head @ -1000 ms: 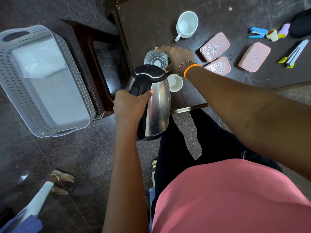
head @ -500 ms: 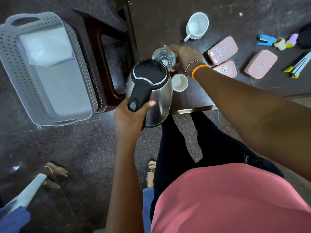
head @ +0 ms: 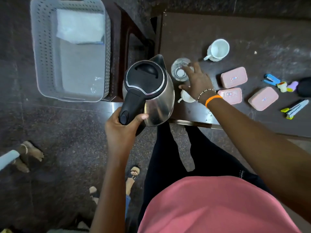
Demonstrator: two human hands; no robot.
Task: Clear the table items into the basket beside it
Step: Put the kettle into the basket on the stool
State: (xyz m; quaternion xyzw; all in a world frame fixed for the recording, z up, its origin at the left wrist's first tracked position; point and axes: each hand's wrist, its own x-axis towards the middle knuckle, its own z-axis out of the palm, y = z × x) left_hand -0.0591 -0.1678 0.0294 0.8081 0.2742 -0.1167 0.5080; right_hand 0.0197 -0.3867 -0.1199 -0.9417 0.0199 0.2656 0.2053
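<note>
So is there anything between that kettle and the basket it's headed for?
Only the dark wooden stand the basket rests on; its frame lies between them, lower down. The left hand holds the kettle by its handle, apparently above it.

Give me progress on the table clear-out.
Done: the basket holds only a white sheet. In hand: left hand grips the kettle; right hand reaches around the glass. Left: two cups, three pink boxes, stationery.

kettle (head: pixel 149 91) carried left toward basket (head: pixel 50 68), right hand (head: pixel 197 81) loosened off glass (head: pixel 180 70)
</note>
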